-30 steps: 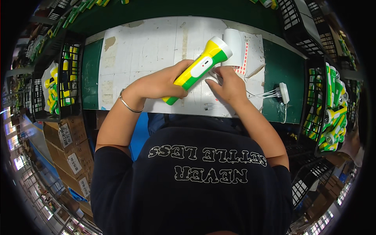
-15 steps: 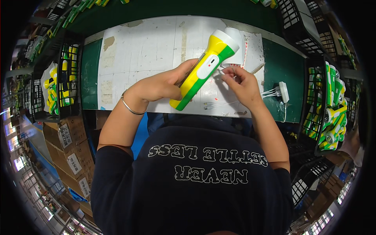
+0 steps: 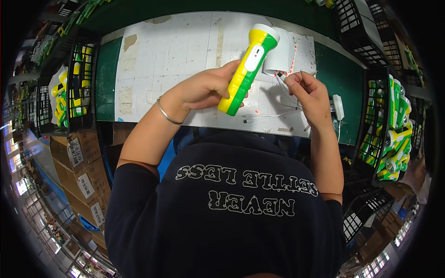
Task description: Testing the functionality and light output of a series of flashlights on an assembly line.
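My left hand [image 3: 204,88] grips a yellow, green and white flashlight [image 3: 248,67] by its handle, head pointing up and away over the white work mat [image 3: 171,51]. My right hand [image 3: 310,95] hovers to the right of it, fingers pinched on a small thin item near a white roll of stickers [image 3: 282,58]. White cables [image 3: 273,113] run across the mat below both hands to a white charger block [image 3: 338,106].
Black wire baskets with more yellow-green flashlights stand at the left [image 3: 74,83] and right [image 3: 387,134]. Other black crates [image 3: 359,32] sit at the far right. Cardboard boxes [image 3: 79,171] are stacked below the bench on the left.
My left hand has lifted and swung the flashlight from lying across toward upright. My right hand has drawn away from it to the right, toward the sticker roll.
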{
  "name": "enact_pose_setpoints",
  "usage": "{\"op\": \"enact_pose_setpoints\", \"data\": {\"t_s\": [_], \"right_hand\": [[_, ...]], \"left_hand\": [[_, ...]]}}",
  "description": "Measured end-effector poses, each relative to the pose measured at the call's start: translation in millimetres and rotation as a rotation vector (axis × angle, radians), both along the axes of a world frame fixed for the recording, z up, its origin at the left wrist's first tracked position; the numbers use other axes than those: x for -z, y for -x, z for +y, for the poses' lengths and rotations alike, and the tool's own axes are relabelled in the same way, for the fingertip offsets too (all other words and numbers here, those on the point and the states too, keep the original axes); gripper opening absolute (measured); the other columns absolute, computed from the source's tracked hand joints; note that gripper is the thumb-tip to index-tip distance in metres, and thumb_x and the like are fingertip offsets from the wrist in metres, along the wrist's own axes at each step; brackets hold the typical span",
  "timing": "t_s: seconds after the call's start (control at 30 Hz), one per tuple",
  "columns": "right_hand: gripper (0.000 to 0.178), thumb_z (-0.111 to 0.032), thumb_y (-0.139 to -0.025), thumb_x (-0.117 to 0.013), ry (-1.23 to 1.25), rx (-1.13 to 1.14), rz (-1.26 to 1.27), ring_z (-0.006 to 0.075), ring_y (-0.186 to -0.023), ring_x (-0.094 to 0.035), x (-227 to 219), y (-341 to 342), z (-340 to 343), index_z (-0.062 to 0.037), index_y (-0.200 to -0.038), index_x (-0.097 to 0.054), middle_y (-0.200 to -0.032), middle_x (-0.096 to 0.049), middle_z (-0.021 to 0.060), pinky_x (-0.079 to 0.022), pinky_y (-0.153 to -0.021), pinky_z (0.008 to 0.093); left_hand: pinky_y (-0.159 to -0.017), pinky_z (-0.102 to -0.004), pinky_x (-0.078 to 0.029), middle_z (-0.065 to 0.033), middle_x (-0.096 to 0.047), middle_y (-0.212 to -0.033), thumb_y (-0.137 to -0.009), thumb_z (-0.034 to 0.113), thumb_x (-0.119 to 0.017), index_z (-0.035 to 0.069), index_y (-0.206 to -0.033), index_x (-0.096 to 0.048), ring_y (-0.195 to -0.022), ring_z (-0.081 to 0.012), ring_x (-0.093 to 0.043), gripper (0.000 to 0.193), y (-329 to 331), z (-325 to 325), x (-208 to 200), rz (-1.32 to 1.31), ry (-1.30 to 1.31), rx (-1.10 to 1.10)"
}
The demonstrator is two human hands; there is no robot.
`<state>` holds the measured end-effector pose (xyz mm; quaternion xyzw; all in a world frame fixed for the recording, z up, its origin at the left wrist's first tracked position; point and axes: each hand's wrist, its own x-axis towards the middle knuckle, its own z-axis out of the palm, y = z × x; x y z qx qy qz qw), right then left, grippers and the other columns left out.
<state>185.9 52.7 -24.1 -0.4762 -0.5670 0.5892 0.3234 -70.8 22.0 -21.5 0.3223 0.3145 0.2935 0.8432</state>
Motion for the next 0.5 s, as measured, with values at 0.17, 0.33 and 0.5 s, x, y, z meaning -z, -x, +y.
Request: {"op": "enact_pose_setpoints", "data": {"t_s": [0.17,0.33,0.5], "right_hand": [[0.017,-0.017,-0.085,-0.062,0.040,0.015,-0.006,0.0029,-0.066,-0.048,-10,3,0,-0.0004,-0.085,-0.061,-0.071,-0.055,-0.0032,-0.038,-0.062,0.0173],[0.018,-0.019,-0.085,-0.062,0.050,0.034,-0.007,0.0030,-0.067,-0.048,-5,6,4,-0.0013,-0.083,-0.060,-0.071,-0.055,-0.0031,-0.038,-0.062,0.0174],[0.019,-0.020,-0.085,-0.062,0.074,0.033,-0.010,0.0029,-0.067,-0.048,-6,8,5,-0.0019,-0.083,-0.059,-0.071,-0.055,-0.0028,-0.038,-0.062,0.0171]], "left_hand": [[-0.086,-0.0396,-0.046,-0.0146,-0.048,-0.106,-0.060,0.002,-0.048,0.005,-0.139,-0.020,-0.095,-0.0249,-0.051,0.084,-13,4,12,-0.155,0.073,-0.093],[-0.086,-0.0399,-0.047,-0.0148,-0.047,-0.106,-0.066,0.000,-0.046,0.004,-0.138,-0.021,-0.095,-0.0240,-0.052,0.076,-27,8,15,-0.145,0.153,-0.140],[-0.084,-0.0372,-0.047,-0.0146,-0.045,-0.108,-0.069,-0.002,-0.045,0.004,-0.138,-0.021,-0.097,-0.0224,-0.051,0.073,-32,8,17,-0.158,0.197,-0.146]]}}
